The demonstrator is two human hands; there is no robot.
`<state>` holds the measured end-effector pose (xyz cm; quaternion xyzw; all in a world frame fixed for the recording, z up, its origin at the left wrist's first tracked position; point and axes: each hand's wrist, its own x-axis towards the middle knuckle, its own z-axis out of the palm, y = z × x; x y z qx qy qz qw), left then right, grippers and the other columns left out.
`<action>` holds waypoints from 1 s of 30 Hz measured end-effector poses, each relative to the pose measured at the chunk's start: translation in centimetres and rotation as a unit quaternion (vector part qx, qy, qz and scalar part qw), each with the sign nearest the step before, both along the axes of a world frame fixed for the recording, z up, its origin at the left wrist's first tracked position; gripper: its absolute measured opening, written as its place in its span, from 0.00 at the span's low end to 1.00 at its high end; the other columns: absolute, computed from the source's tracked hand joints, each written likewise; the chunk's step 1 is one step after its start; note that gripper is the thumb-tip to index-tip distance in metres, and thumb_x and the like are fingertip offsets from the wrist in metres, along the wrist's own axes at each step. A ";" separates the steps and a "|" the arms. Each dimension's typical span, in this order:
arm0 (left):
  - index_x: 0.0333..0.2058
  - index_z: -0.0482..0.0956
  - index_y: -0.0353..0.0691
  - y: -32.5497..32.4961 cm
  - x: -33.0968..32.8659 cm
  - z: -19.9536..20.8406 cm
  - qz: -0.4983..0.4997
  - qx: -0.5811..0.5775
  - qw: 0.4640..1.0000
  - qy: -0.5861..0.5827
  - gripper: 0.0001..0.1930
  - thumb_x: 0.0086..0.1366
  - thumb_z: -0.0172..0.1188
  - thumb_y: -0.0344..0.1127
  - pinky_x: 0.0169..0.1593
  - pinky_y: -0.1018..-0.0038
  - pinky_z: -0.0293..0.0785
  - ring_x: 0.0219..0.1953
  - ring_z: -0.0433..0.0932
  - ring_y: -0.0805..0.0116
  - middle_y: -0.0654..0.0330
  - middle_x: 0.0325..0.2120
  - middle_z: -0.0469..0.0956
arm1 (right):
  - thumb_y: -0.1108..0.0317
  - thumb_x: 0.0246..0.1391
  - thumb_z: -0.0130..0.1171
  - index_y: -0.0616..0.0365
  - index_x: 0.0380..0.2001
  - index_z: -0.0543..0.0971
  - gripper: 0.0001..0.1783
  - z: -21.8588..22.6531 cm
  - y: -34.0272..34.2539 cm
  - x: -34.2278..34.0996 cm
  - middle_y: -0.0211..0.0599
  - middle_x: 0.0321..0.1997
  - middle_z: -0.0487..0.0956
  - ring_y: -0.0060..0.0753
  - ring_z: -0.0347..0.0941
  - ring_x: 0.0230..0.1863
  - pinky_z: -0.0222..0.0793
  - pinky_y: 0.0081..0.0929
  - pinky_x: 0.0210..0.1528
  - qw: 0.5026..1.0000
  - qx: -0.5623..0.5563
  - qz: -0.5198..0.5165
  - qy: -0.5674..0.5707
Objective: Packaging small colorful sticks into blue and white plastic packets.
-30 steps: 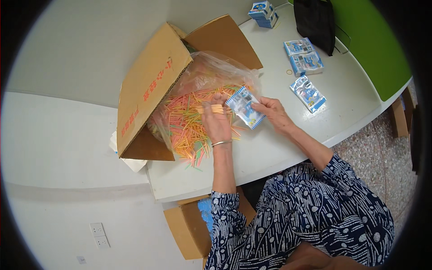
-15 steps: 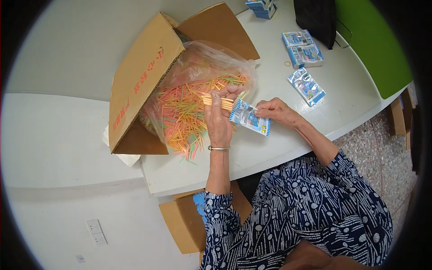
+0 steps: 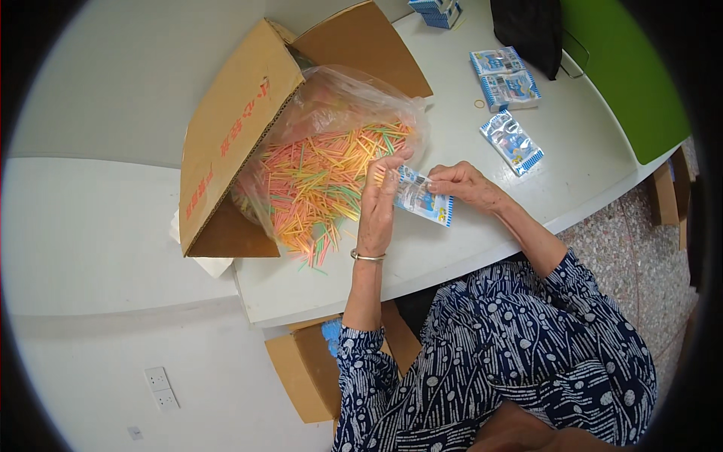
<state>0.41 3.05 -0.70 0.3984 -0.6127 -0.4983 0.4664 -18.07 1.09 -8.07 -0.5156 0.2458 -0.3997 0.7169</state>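
My left hand is closed around a small bunch of thin pale-orange sticks, at the left end of a blue-and-white packet. The far ends of the sticks seem to be inside the packet, though my fingers partly hide the place. With thumb and fingers pinched, my right hand grips the packet's upper right part. Behind my left hand, a heap of pink, yellow, orange and green sticks spills from a clear plastic bag in a tipped cardboard box.
On the white table, a loose blue-and-white packet lies right of my hands, with stacked packets behind it. More stacked packets and a black bag are at the back. An open carton stands below the table edge.
My left hand has moved slightly right and closer to the packet. The sticks, which stuck out at its left side, now show much less. My right hand stays nearly still.
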 end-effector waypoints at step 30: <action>0.36 0.73 0.35 2.7 6.2 -3.0 -0.055 -0.323 0.695 -0.640 0.11 0.51 0.53 0.25 0.46 0.66 0.65 0.44 0.68 0.59 0.54 0.36 0.69 | 0.61 0.51 0.62 0.66 0.33 0.81 0.16 0.8 0.0 -1.4 0.32 0.30 0.81 0.12 0.72 0.30 0.66 0.12 0.32 0.993 0.047 -0.009 0.107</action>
